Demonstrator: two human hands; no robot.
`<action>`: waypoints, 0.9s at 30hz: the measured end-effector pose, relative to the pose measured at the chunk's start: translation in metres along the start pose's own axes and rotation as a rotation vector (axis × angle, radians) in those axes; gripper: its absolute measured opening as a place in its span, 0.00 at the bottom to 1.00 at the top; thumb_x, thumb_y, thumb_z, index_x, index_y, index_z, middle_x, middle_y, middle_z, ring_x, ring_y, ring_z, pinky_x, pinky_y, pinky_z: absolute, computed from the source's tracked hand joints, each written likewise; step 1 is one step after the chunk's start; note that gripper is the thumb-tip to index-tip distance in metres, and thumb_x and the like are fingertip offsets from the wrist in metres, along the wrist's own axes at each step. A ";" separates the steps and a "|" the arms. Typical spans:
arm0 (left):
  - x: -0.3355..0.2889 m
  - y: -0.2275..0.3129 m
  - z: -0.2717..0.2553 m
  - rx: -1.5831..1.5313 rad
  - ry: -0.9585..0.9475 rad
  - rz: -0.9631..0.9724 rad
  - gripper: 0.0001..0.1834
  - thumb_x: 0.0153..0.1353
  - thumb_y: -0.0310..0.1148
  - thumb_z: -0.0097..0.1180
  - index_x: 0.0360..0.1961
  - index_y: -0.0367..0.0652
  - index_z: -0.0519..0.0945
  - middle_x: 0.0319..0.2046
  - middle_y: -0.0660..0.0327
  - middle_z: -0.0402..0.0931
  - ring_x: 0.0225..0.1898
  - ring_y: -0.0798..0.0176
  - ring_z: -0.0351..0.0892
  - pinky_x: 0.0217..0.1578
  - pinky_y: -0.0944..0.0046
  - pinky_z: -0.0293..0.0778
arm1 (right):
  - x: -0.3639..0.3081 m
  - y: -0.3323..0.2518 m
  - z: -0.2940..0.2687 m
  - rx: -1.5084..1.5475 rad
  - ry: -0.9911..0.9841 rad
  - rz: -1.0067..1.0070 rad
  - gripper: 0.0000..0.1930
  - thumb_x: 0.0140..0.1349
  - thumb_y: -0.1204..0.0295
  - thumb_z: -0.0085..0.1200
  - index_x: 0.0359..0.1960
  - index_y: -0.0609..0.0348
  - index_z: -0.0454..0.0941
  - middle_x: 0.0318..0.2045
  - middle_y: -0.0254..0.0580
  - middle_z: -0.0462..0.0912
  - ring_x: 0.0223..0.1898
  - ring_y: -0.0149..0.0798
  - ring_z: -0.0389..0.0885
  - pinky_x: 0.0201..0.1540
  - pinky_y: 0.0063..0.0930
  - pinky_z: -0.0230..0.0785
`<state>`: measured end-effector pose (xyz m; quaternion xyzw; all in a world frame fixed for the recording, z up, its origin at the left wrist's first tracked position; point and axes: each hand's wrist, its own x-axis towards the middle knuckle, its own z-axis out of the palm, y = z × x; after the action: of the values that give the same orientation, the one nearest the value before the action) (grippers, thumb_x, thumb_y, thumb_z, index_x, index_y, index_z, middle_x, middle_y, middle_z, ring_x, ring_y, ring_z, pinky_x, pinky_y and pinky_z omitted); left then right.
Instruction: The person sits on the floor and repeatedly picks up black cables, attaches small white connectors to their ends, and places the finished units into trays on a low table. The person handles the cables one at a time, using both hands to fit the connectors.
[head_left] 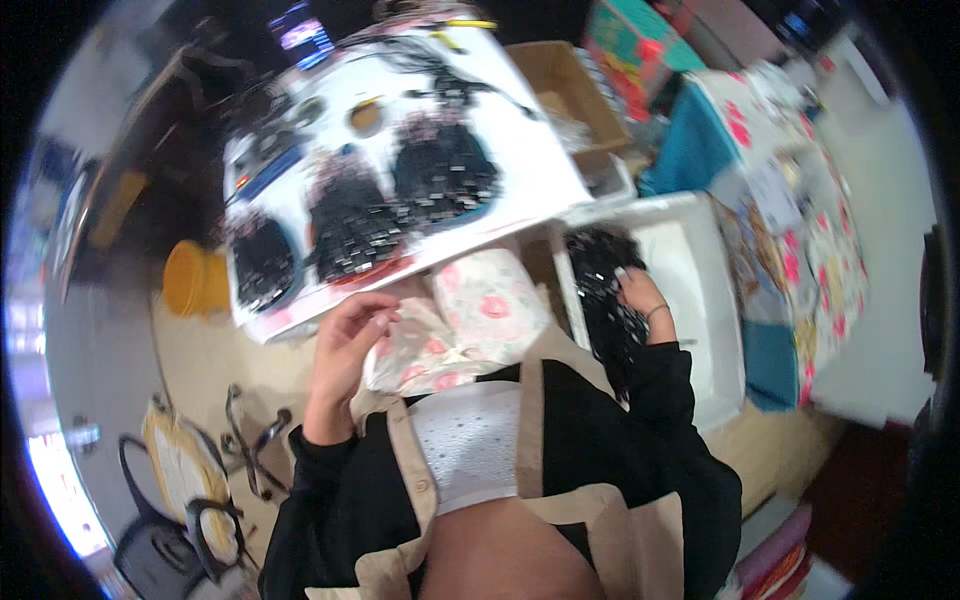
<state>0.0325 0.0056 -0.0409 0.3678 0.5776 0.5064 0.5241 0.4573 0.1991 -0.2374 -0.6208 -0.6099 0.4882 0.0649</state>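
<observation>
Head view: person seen from above, both forearms in black sleeves coming up from the lower edge, the picture blurred.
Left hand (350, 335): raised in front of the chest, fingers curled loosely at the edge of the floral cloth (470, 320); whether the grip pinches the cloth or only touches it cannot be told.
Floral cloth: pale with pink flowers, bunched between the chest and the near edge of the surface (530, 150), just right of the left hand.
Right hand (645, 300): reaching into the white tub (700, 290), fingers bent down into the black pile (605, 290); the grip looks pressed into the pieces, but a firm hold cannot be told.
Black pile: heap of small dark pieces, lying along the left side of the tub and spilling toward the person's right sleeve.
White tub: right of the cloth, beside the surface, its right half bare.
Surface: white, tilted in the picture, carrying three black heaps (385, 215) in a row, with dark cords and small items farther back.
Cardboard box (565, 85): open, past the surface's right edge, behind the tub.
Yellow bucket (195, 280): on the floor, left of the surface.
Patterned cloths (790, 190): floral and teal, spread at the right of the tub.
Chair (180, 490): lower left, well apart from the hands.
</observation>
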 end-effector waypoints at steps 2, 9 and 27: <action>-0.006 -0.001 -0.013 0.047 0.076 0.002 0.10 0.63 0.23 0.54 0.46 0.33 0.77 0.40 0.62 0.78 0.39 0.72 0.75 0.38 0.73 0.71 | 0.022 0.009 0.022 -0.723 0.044 -0.243 0.22 0.68 0.58 0.41 0.35 0.69 0.77 0.34 0.63 0.82 0.37 0.60 0.81 0.40 0.50 0.72; 0.008 0.025 -0.104 0.810 0.729 0.283 0.05 0.61 0.24 0.55 0.37 0.36 0.79 0.30 0.60 0.78 0.30 0.69 0.75 0.33 0.69 0.71 | -0.007 -0.076 0.010 -0.825 -0.029 -0.308 0.17 0.63 0.65 0.50 0.25 0.69 0.77 0.28 0.63 0.79 0.33 0.63 0.78 0.38 0.53 0.71; 0.064 0.019 -0.195 0.935 0.879 0.286 0.08 0.53 0.28 0.62 0.25 0.34 0.78 0.20 0.49 0.76 0.25 0.46 0.77 0.28 0.53 0.71 | -0.087 -0.328 0.094 -0.508 -0.336 -0.862 0.07 0.59 0.72 0.52 0.28 0.63 0.75 0.23 0.52 0.79 0.27 0.54 0.79 0.31 0.44 0.70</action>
<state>-0.1714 0.0321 -0.0496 0.3888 0.8425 0.3697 -0.0482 0.1845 0.1602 -0.0180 -0.2231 -0.9110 0.3468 0.0088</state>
